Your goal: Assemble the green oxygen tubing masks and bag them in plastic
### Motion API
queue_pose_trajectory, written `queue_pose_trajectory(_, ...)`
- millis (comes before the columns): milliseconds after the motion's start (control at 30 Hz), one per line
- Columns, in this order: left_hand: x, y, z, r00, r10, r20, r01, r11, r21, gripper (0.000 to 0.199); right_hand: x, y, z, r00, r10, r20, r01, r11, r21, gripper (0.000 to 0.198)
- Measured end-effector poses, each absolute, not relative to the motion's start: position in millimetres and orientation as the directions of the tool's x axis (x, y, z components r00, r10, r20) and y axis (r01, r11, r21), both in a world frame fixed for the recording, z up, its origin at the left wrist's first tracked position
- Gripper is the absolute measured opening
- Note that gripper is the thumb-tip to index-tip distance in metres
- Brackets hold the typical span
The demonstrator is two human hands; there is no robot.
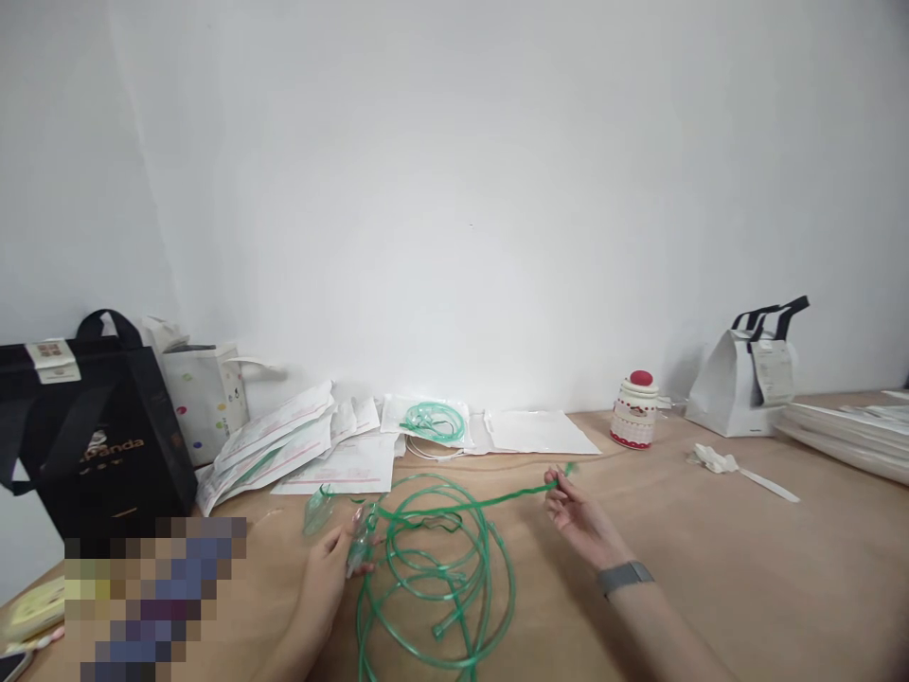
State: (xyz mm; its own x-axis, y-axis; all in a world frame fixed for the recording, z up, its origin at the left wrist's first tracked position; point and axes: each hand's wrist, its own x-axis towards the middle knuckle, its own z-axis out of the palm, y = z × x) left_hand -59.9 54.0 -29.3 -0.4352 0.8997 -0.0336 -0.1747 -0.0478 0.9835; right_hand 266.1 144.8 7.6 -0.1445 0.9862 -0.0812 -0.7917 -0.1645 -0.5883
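Right hand (574, 519) fingertips are closed on one end of a narrow green fabric strap (497, 497), drawn nearly straight toward the left hand (332, 559), in which a clear, green-tinted plastic piece (362, 538) is gripped. Between the hands, loose coils of translucent green plastic tubing (488, 568) are spread on the brown worktop (745, 568), well forward of its back edge, along which flat white packets (284, 445) are piled toward the back left corner.

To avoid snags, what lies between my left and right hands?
In the head view, coils of translucent green tubing lie on the brown tabletop between your left hand and right hand, with a green strap stretched over their far side.
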Motion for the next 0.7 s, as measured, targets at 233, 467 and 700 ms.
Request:
queue_pose_trajectory(233,-64,59,-33,-0.430,0.900,-0.079,-0.249,-0.035,0.968,0.020,294,162,-2,0.012,0.993,-0.114,-0.760,-0.065,-0.646,0.026)
queue_pose_trajectory(467,-61,57,-31,-0.381,0.915,-0.130,-0.282,0.019,0.959,0.028,307,164,-11,0.039,0.984,-0.172,-0.663,-0.103,-0.741,0.016)
queue_pose_trajectory(700,-63,56,-26,-0.356,0.925,-0.134,-0.251,0.043,0.967,0.024,311,160,-11,0.096,0.987,-0.128,-0.563,-0.052,-0.825,0.006)
